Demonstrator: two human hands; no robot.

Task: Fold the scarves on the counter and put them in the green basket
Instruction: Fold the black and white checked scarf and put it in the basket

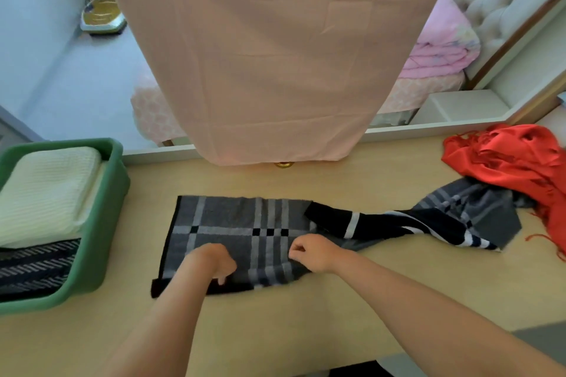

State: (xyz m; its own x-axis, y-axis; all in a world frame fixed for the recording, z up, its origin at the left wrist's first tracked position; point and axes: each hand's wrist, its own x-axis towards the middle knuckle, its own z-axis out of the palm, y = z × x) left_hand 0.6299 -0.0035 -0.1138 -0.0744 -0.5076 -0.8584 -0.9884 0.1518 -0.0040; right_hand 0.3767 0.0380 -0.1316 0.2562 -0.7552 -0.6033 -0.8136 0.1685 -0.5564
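Head view is showing no readable writing or labels anywhere. A peach cloth (275, 55) is hanging across the 12 o'clock part of the frame, hiding whatever stands behind it. Below it the wooden counter (337, 300) is filling the lower half. A grey plaid scarf (232, 232) is lying at the centre, its left part spread flat, its right part twisting toward 3 o'clock and showing a black, white-striped side. A green basket (101, 223) is sitting at 9 o'clock, cut off by the frame edge, holding a folded cream cloth (46, 190) above a dark striped one (33, 266). A crumpled red scarf (514, 159) with fringe is lying at 2 o'clock, overlapping the plaid scarf's far end. The left hand (214, 263) is pressing on the scarf's near edge, fingers curled down. The right hand (312, 252) is pinching a fold of the scarf, fingers bunched together.
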